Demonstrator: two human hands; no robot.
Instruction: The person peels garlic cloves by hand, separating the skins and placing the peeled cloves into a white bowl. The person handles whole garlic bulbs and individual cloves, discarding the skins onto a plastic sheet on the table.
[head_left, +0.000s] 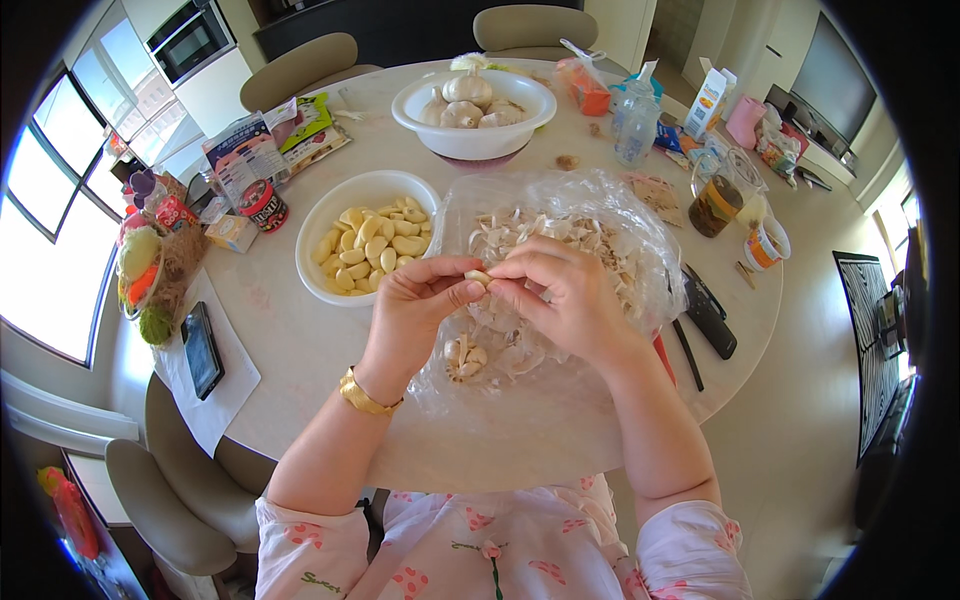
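A garlic clove (478, 278) is pinched between the fingertips of my left hand (427, 307) and my right hand (559, 292), above a clear plastic bag (457, 199) spread on the table. Garlic skins (592, 232) cover much of the bag. A partly separated garlic bulb (466, 358) lies on it, below my hands. Left of the bag, peeled garlic cloves (367, 240) fill a white plastic bowl (306, 262). Whole garlic bulbs (468, 88) sit in a second white bowl (476, 142) farther back.
On the round table (300, 345), a smartphone (201, 351) rests on paper at left, near an M&M's tub (262, 205). At right are a black remote control (709, 322), a glass jug of dark liquid (715, 206), a paper cup (766, 244) and a clear bottle (634, 124).
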